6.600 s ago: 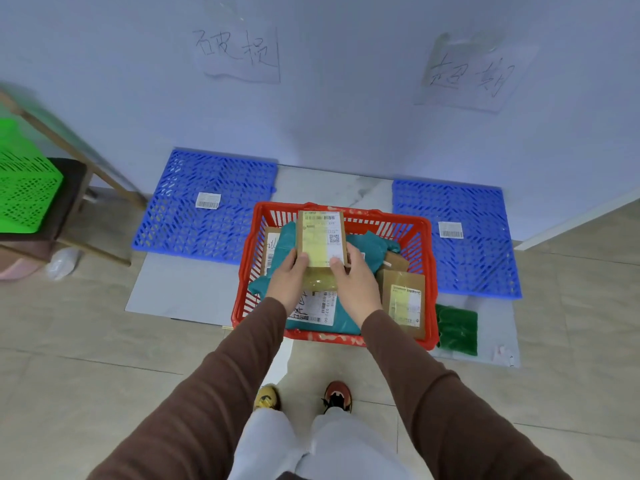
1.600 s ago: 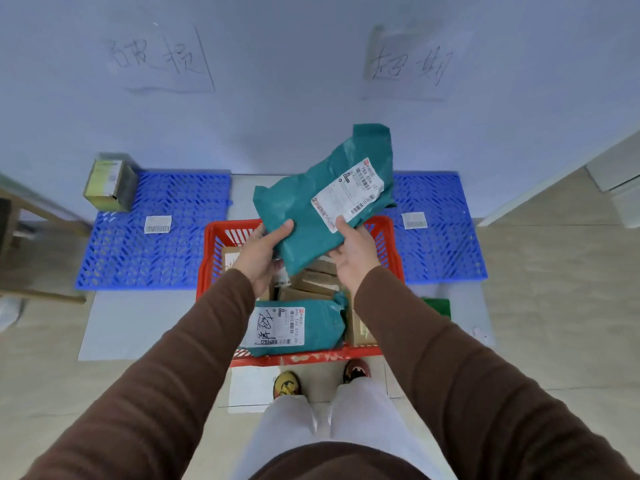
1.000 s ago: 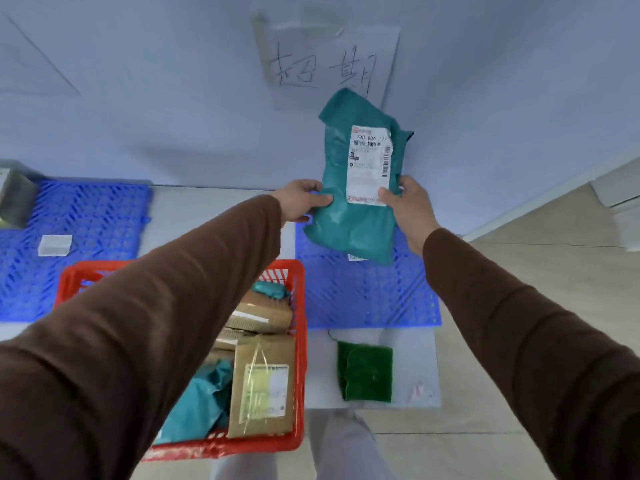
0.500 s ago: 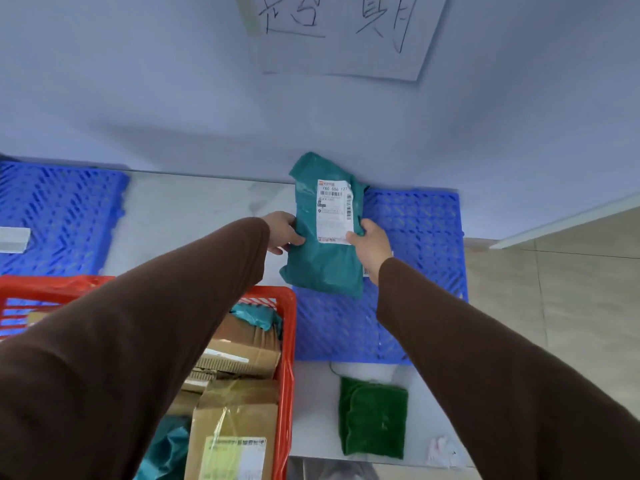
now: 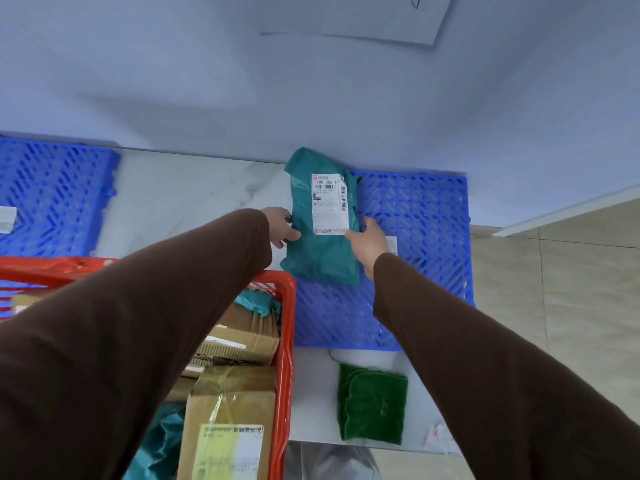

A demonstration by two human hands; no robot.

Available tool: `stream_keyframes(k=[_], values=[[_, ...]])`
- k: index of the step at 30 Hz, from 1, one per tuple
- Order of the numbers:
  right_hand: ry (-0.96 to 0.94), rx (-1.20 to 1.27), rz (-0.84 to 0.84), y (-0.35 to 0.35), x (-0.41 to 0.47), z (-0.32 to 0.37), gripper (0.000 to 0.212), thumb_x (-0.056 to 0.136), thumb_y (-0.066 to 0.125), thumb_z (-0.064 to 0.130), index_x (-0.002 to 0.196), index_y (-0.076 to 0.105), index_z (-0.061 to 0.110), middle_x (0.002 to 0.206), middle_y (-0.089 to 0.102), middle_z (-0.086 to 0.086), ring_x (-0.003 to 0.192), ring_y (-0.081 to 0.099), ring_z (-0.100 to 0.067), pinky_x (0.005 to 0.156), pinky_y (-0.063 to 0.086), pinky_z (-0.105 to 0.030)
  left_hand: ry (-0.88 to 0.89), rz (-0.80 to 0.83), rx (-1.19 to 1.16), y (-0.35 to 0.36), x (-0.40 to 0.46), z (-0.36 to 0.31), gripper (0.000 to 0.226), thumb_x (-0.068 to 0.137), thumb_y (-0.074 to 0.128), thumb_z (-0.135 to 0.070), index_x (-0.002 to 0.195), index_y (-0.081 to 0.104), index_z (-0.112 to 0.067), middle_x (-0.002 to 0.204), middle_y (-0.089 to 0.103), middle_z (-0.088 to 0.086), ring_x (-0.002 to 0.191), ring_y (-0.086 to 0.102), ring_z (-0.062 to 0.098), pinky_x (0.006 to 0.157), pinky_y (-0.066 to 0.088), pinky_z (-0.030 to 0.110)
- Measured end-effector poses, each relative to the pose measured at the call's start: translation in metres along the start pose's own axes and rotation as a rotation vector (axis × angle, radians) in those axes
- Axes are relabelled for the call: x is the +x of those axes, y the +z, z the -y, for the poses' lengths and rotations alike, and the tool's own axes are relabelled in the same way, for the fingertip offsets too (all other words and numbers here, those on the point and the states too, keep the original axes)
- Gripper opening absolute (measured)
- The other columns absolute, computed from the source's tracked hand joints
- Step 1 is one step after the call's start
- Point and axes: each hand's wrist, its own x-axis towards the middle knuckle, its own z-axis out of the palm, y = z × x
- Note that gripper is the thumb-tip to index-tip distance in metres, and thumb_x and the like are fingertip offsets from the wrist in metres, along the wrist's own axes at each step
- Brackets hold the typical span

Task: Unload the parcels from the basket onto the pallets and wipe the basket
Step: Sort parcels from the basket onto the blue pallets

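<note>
Folded green cloth (image 5: 373,403) on pale floor sheet (image 5: 194,192); paper sign (image 5: 377,17) on wall.

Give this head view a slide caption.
Both hands set a teal parcel on the blue pallet.

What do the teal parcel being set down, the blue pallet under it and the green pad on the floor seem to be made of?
Teal parcel: soft plastic mailer, slightly glossy, creased, with a paper label.
Blue pallet: rigid moulded plastic, an open lattice with a smooth sheen.
Green pad: fuzzy, matte; probably a cloth or scouring pad, but which one is unclear.
</note>
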Motion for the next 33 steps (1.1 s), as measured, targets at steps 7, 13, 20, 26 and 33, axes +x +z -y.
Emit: stream_keyframes(k=[7, 13, 20, 26, 33], values=[[-0.165, 0.047, -0.064, -0.013, -0.068, 0.026, 0.060, 0.096, 0.059, 0.023, 0.151, 0.037, 0.017, 0.154, 0.042, -0.002, 0.136, 0.045, -0.021, 0.097, 0.042, -0.030, 0.062, -0.145, -0.073, -0.024, -0.061, -0.002, 0.063, 0.094, 0.067, -0.033, 0.149, 0.042, -0.014, 0.128, 0.065, 0.014, 0.110, 0.065, 0.026, 0.096, 0.054, 0.038], [-0.277, 0.170, 0.010, -0.013, -0.159, 0.066, 0.046, 0.095, 0.059, 0.023, 0.140, 0.050, 0.019, 0.140, 0.053, 0.006, 0.127, 0.050, -0.011, 0.107, 0.040, -0.031, 0.241, -0.282, -0.247, -0.023, -0.161, 0.000, 0.054, 0.096, 0.066, -0.029, 0.145, 0.050, -0.013, 0.142, 0.059, 0.010, 0.112, 0.058, 0.020, 0.093, 0.042, 0.027], [-0.359, 0.174, 0.088, 0.009, -0.250, 0.080, 0.038, 0.098, 0.058, 0.023, 0.136, 0.055, 0.018, 0.138, 0.056, 0.002, 0.123, 0.052, -0.010, 0.103, 0.041, -0.028, 0.316, -0.309, -0.389, -0.008, -0.255, 0.057, 0.050, 0.095, 0.067, -0.029, 0.141, 0.053, -0.018, 0.142, 0.058, 0.007, 0.123, 0.060, 0.024, 0.107, 0.047, 0.040], [-0.327, 0.173, 0.114, 0.063, -0.302, 0.052, 0.038, 0.098, 0.059, 0.023, 0.135, 0.057, 0.017, 0.133, 0.059, 0.000, 0.123, 0.056, -0.014, 0.110, 0.044, -0.038, 0.361, -0.316, -0.443, -0.007, -0.298, 0.147, 0.040, 0.091, 0.072, -0.018, 0.129, 0.060, -0.016, 0.127, 0.067, 0.007, 0.117, 0.065, 0.022, 0.100, 0.053, 0.036], [-0.154, 0.153, 0.053, 0.130, -0.361, -0.001, 0.044, 0.098, 0.060, 0.026, 0.140, 0.053, 0.018, 0.139, 0.055, 0.001, 0.126, 0.052, -0.015, 0.109, 0.042, -0.036, 0.408, -0.191, -0.411, 0.009, -0.329, 0.241, 0.035, 0.092, 0.071, -0.024, 0.126, 0.062, -0.021, 0.124, 0.065, -0.002, 0.119, 0.061, 0.018, 0.107, 0.048, 0.041]])
